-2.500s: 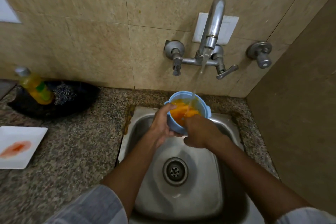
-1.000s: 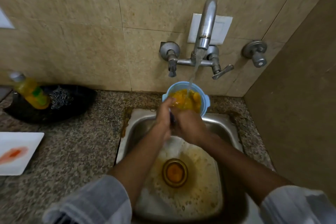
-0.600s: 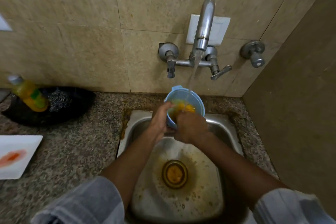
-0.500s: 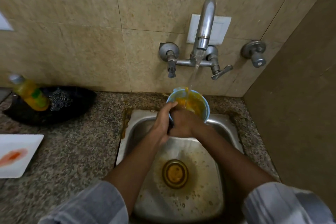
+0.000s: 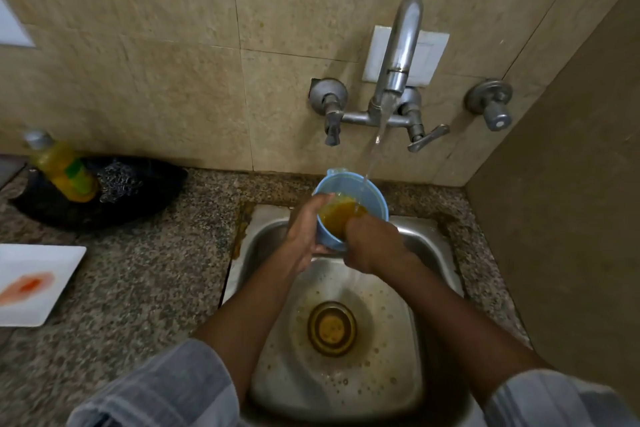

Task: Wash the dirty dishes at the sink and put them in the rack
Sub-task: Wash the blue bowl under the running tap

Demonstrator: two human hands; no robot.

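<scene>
A light blue plastic bowl [image 5: 372, 199] with orange-brown liquid inside is held over the back of the steel sink [image 5: 433, 253], under water running from the tap [image 5: 398, 55]. My left hand [image 5: 304, 236] grips the bowl's left wall, thumb at the rim. My right hand [image 5: 372, 241] reaches into the bowl from the front, its fingers hidden in the liquid. A white square plate [image 5: 38, 282] with a red smear lies on the counter at the left.
Orange-stained water pools around the sink drain [image 5: 331, 328]. A yellow soap bottle [image 5: 62, 168] and a steel scrubber [image 5: 116, 180] sit in a black dish [image 5: 156, 191] at the back left. A brown side wall [image 5: 571, 218] closes off the right. No rack is in view.
The bowl has tilted and turned in my hands under the running water. Orange water has spilled into the sink, which was clean 2.5 s ago. The liquid in the bowl looks darker.
</scene>
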